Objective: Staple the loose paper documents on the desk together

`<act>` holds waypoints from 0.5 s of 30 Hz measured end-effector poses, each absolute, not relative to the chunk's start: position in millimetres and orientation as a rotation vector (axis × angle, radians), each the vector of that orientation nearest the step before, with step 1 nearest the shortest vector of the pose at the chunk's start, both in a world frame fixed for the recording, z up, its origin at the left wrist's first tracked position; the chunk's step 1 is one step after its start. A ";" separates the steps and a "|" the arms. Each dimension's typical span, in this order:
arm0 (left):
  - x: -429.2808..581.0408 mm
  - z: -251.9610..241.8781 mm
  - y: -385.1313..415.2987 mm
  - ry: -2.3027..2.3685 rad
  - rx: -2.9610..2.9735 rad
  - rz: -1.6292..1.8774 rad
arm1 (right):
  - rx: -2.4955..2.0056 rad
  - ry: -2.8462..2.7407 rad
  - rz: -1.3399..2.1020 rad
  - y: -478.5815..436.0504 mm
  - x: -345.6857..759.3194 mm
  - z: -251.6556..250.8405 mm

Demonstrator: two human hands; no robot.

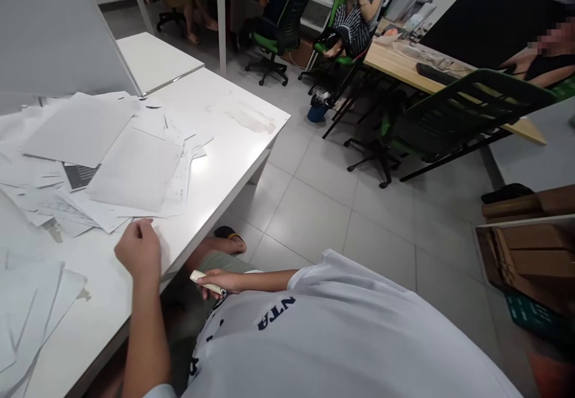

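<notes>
Dark letters reading "NTA" (277, 313) sit on the white T-shirt (354, 341) at six o'clock; the printed papers (135, 167) are too small to read.

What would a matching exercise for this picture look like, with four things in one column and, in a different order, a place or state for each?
Things:
1. Left hand
2. Right hand
3. Loose white papers
4. Blue bin

Places or states:
A. Scattered across the white desk
B. On the tiled floor among office chairs
C. Gripping a slim cream-coloured tool
D. Loosely curled at the desk's edge, beside the papers

Pairs: 1-D, 2-C, 3-A, 4-B
</notes>
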State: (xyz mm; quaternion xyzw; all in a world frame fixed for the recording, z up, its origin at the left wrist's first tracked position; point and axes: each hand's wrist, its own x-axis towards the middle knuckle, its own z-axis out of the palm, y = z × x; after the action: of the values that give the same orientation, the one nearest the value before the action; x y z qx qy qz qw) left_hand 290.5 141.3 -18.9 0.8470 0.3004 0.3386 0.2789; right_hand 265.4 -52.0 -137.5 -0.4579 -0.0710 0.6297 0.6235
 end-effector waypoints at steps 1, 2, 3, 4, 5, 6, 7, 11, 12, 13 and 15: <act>275.5 -23.2 129.1 0.902 2.310 0.938 | -1.059 -0.158 1.440 -50.3 264.0 -138.5; 259.6 -27.6 118.4 0.963 2.334 0.962 | -1.070 -0.155 1.435 -48.8 261.6 -139.7; 242.5 -32.1 109.6 0.978 2.375 1.007 | -1.085 -0.153 1.432 -48.0 257.9 -141.1; 224.2 -36.4 103.0 0.956 2.425 1.065 | -1.105 -0.151 1.428 -48.1 252.7 -142.9; 205.2 -40.1 98.8 0.936 2.482 1.121 | -1.130 -0.151 1.426 -49.5 246.5 -144.9; 185.8 -42.8 96.8 0.929 2.541 1.170 | -1.157 -0.159 1.430 -52.3 239.9 -147.2; 166.3 -43.9 97.0 0.943 2.602 1.197 | -1.182 -0.177 1.440 -56.5 233.8 -149.6; 90.7 -32.9 114.7 1.307 2.750 0.979 | -1.309 -0.245 1.451 -74.3 221.6 -154.7; 73.6 -29.2 120.3 1.451 2.734 0.873 | -1.349 -0.264 1.438 -76.8 219.9 -153.7; 58.6 -26.9 124.7 1.569 2.705 0.780 | -1.383 -0.294 1.429 -78.7 217.8 -151.6; 36.7 -27.6 126.8 1.646 2.677 0.594 | -1.415 -0.385 1.441 -81.5 211.6 -144.5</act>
State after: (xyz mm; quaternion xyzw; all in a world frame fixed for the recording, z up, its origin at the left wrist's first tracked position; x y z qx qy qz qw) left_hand 36.7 126.8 -27.6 0.8367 0.5145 0.1855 -0.0285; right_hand 211.6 -81.5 -144.5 -0.5892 -0.1605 0.6001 0.5167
